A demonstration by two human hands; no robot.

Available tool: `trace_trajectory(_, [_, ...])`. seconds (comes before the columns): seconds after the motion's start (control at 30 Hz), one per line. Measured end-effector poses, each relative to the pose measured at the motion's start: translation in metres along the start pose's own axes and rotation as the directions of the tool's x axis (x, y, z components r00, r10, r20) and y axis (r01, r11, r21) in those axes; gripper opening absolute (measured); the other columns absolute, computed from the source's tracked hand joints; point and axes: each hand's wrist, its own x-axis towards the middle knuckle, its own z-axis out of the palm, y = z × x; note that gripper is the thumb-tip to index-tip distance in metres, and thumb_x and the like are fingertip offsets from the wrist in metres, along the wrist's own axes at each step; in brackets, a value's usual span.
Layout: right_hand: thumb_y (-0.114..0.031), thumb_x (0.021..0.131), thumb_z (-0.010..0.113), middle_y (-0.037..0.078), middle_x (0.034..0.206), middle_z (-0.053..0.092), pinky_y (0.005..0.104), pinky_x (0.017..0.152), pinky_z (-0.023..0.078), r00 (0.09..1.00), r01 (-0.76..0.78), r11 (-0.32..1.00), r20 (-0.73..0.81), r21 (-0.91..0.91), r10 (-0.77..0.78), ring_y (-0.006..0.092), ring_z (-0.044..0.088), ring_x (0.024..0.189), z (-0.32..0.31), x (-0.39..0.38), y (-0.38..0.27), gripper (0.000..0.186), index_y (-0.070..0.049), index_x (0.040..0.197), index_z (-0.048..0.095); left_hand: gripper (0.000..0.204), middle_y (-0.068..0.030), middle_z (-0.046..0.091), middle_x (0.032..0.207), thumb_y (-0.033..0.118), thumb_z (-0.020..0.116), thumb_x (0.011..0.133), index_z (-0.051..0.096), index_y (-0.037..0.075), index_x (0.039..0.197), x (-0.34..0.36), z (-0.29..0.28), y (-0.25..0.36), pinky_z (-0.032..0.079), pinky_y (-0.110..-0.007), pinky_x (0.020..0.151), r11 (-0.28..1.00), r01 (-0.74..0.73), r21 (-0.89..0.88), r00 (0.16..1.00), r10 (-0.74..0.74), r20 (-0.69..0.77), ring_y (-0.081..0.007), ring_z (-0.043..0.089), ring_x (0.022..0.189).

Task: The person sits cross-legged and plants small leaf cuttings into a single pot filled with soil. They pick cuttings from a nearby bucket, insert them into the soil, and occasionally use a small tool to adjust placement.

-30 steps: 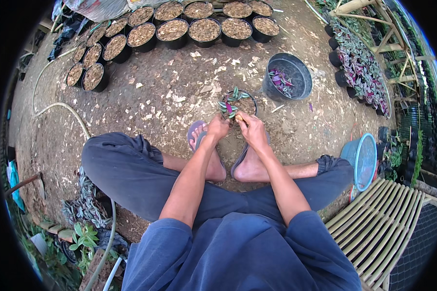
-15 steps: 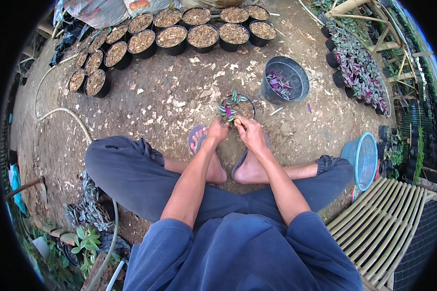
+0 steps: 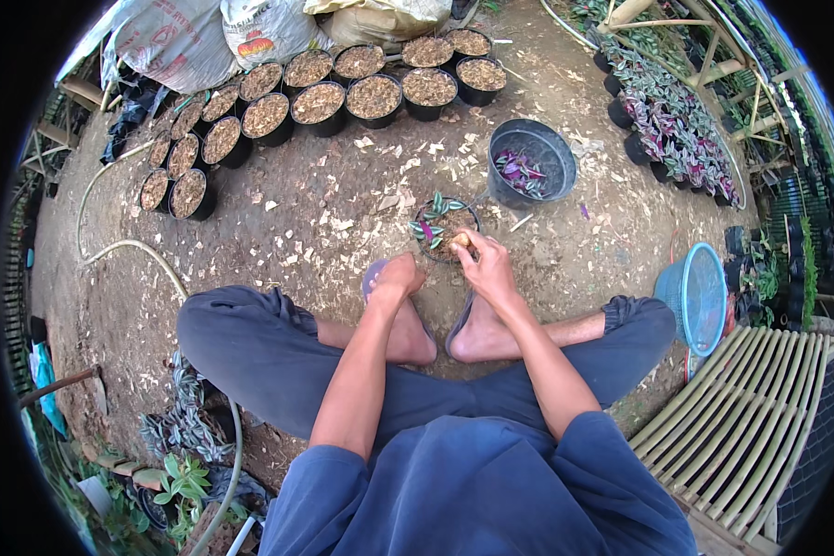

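Between my feet and just beyond them sits a small black pot [image 3: 477, 219] of brown wood-chip mix. Striped green-and-purple cuttings [image 3: 430, 225] stand at its left side. My right hand [image 3: 489, 271] is over the pot's near right edge, fingers pinched round a short, rounded tan piece [image 3: 460, 241]; its lower end is hard to make out. Curled closed near my left foot, my left hand [image 3: 400, 275] is apart from the pot, and its fingers hide whatever they may hold. Beyond my right hand, a larger black pot [image 3: 565, 153] contains loose purple cuttings [image 3: 517, 172].
Several black pots filled with chips [image 3: 374, 97] form rows at the far left, before stuffed sacks [image 3: 273, 32]. Striped potted plants [image 3: 667, 130] line the right. A blue basket [image 3: 704, 301] and bamboo bench [image 3: 732, 426] stand near right; a hose [image 3: 139, 246] curves at left.
My left hand has drawn back from the cuttings toward my left foot. My right hand stays by the pot with the tan piece, now more visible. The whole view has shifted slightly.
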Motion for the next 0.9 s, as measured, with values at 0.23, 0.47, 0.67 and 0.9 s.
trace_trajectory(0.23, [-0.017, 0.097, 0.077, 0.014, 0.102, 0.081, 0.0363, 0.082, 0.06, 0.988, -0.154, 0.982, 0.003, 0.113, 0.155, 0.0205, 0.078, 0.092, -0.064, -0.016, 0.011, 0.034, -0.003, 0.128, 0.073, 0.036, -0.007, 0.073, 0.075, 0.034, 0.067, 0.105, 0.075, 0.0, 0.101, -0.077, -0.187, 0.042, 0.054, -0.033, 0.069, 0.937, -0.144, -0.317, 0.986, 0.107, -0.131, -0.0157, 0.067, 0.071])
trace_trajectory(0.47, [-0.02, 0.094, 0.071, 0.021, 0.116, 0.078, 0.0492, 0.097, 0.057, 0.812, -0.465, 0.783, 0.153, -0.413, 0.563, 0.0385, 0.074, 0.111, -0.105, -0.008, 0.146, 0.039, -0.003, 0.129, 0.072, 0.023, -0.0072, 0.068, 0.092, 0.022, 0.056, 0.11, 0.067, 0.005, 0.1, -0.24, -0.304, 0.062, 0.045, -0.026, 0.069, -0.054, -0.943, -0.328, 0.278, 0.414, -0.867, -0.0116, 0.06, 0.077])
trace_trajectory(0.67, [-0.023, 0.092, 0.069, 0.02, 0.127, 0.076, 0.0423, 0.1, 0.058, 0.464, -0.443, 0.452, 0.233, -0.774, 0.855, 0.0316, 0.074, 0.117, -0.116, 0.009, 0.181, 0.033, -0.009, 0.119, 0.08, 0.026, -0.007, 0.065, 0.091, 0.027, 0.056, 0.11, 0.067, 0.004, 0.103, -0.257, -0.301, 0.086, 0.045, -0.027, 0.068, -0.398, -0.704, -0.588, 0.222, 0.663, -0.715, -0.0124, 0.059, 0.077])
trace_trajectory(0.9, [-0.043, 0.105, 0.065, 0.012, 0.118, 0.08, 0.0432, 0.107, 0.056, 0.699, -0.541, 0.712, 0.231, -0.447, 0.677, 0.0296, 0.076, 0.11, -0.189, 0.101, 0.124, 0.033, -0.017, 0.116, 0.083, 0.03, -0.0067, 0.062, 0.09, 0.031, 0.055, 0.109, 0.066, 0.004, 0.107, -0.231, -0.277, 0.108, 0.044, -0.027, 0.067, -0.349, -0.561, -0.751, 0.327, 0.74, -0.588, -0.0134, 0.057, 0.078])
